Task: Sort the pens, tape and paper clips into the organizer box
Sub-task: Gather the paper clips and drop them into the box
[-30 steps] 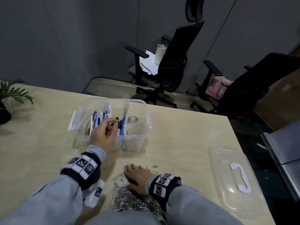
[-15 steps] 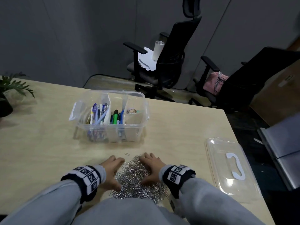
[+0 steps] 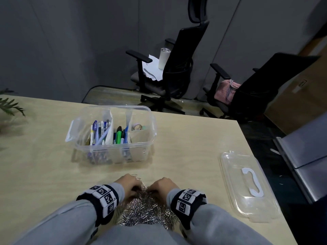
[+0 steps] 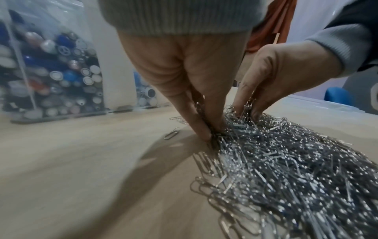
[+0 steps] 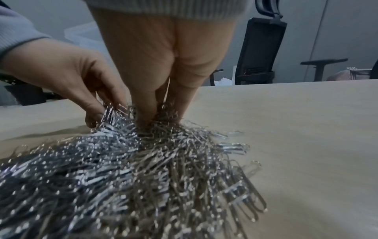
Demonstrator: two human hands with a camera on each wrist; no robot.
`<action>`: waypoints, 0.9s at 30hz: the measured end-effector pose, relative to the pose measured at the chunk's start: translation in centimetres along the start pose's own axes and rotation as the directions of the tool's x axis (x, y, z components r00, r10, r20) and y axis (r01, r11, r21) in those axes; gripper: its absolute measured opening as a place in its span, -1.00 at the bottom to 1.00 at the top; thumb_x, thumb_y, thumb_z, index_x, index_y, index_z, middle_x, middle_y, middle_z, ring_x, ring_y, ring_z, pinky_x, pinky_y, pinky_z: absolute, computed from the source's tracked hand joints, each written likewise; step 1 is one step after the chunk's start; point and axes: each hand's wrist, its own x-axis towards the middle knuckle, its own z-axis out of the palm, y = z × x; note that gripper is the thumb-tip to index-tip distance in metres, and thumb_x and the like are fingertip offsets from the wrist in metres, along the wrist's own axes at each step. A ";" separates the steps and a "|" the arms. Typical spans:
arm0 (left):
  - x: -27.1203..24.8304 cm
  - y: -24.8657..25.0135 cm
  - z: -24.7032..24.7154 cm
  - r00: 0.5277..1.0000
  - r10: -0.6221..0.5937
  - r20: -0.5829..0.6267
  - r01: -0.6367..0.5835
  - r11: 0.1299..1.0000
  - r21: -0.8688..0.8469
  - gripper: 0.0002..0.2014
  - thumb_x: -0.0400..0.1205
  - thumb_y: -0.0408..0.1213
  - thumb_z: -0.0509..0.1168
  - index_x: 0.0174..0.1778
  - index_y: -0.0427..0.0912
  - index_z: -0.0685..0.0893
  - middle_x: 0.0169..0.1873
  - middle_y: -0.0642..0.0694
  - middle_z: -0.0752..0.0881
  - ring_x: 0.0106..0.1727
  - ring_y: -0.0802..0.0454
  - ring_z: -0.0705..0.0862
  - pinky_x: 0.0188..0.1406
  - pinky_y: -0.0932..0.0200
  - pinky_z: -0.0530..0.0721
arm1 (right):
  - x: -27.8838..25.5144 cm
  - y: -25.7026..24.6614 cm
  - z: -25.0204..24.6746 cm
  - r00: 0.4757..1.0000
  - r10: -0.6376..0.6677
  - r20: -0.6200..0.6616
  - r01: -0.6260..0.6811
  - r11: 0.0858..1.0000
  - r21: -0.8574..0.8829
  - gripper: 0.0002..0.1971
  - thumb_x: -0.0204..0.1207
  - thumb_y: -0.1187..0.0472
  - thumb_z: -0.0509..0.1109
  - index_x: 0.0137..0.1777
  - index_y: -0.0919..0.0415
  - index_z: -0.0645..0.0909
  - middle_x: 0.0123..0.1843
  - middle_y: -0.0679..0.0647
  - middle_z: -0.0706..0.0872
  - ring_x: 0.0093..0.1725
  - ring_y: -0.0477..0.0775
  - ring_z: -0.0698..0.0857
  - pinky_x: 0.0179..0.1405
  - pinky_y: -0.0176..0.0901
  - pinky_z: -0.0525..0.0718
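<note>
A heap of silver paper clips (image 3: 146, 211) lies on the table's near edge, between my wrists. My left hand (image 3: 130, 184) and right hand (image 3: 163, 185) sit side by side at its far end. In the left wrist view the left hand (image 4: 196, 90) pushes extended fingers down into the paper clips (image 4: 286, 169), facing the right hand (image 4: 276, 77). The right wrist view shows the right hand (image 5: 159, 80) dug into the heap (image 5: 122, 169) beside the left hand (image 5: 67, 72). The clear organizer box (image 3: 138, 152) stands beyond, holding pens (image 3: 99, 131), markers (image 3: 120, 135) and tape (image 3: 137, 127).
The box's clear lid (image 3: 247, 184) lies flat at the right edge of the table. Two stray clips (image 4: 171, 135) rest just beyond the heap. A plant (image 3: 8, 105) is at far left. Two office chairs (image 3: 169, 73) stand past the table.
My left hand left the pens in the box and came back to the heap. Both hands then closed in on its far end and raked the clips into a tighter mound.
</note>
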 end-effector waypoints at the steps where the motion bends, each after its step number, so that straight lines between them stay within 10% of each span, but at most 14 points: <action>1: -0.1 -0.3 -0.1 1.000 -0.003 -0.025 0.002 0.999 -0.041 -0.72 0.59 -0.25 0.34 0.24 -0.07 0.69 0.17 -0.04 0.72 0.24 0.02 0.64 0.29 0.24 0.51 | 0.0 0.1 -0.2 1.000 0.005 -0.021 -0.004 1.000 0.031 -0.75 0.59 0.29 0.32 0.20 0.11 0.72 0.06 0.15 0.81 0.05 0.18 0.73 0.22 -0.10 0.65; 8: -1.1 -0.8 -1.3 0.972 -0.034 -0.231 -0.022 0.972 -0.233 -0.74 0.59 -0.27 0.37 0.20 -0.08 0.73 0.16 0.00 0.74 0.22 0.13 0.66 0.30 0.43 0.44 | -1.1 0.8 -1.8 0.992 0.035 -0.122 -0.010 0.979 0.203 -0.80 0.59 0.17 0.39 0.14 0.12 0.76 0.05 0.03 0.83 0.07 0.02 0.77 0.33 -0.23 0.57; 14: -2.1 -0.3 -3.1 0.953 -0.047 -0.300 -0.057 0.943 -0.329 -0.77 0.53 -0.27 0.43 0.11 -0.09 0.78 0.05 0.01 0.79 0.05 0.19 0.70 0.19 0.51 0.48 | -2.3 0.7 -2.7 0.977 0.099 -0.191 -0.023 0.930 0.366 -0.80 0.54 0.21 0.44 0.13 0.16 0.78 0.04 0.05 0.83 -0.05 -0.20 0.71 -0.06 -0.82 0.38; 21: -2.6 0.0 -3.8 0.952 -0.062 -0.298 -0.068 0.911 -0.406 -0.76 0.49 -0.31 0.46 0.08 -0.14 0.79 -0.01 -0.03 0.81 -0.34 0.52 0.64 0.02 0.61 0.54 | -2.1 0.1 -2.2 0.976 0.162 -0.142 -0.103 0.931 0.351 -0.73 0.56 0.19 0.42 0.24 0.17 0.72 0.14 0.05 0.80 0.13 -0.04 0.75 0.31 -0.36 0.56; 27: -2.7 0.1 -2.7 0.970 -0.082 -0.230 0.001 0.942 -0.334 -0.75 0.56 -0.25 0.39 0.15 -0.12 0.76 0.07 -0.01 0.78 -0.01 0.24 0.68 0.07 0.62 0.44 | -2.1 0.3 -1.8 0.958 0.239 -0.158 -0.186 0.939 0.290 -0.69 0.58 0.25 0.39 0.31 0.11 0.67 0.22 0.04 0.76 0.20 -0.03 0.72 0.37 -0.29 0.55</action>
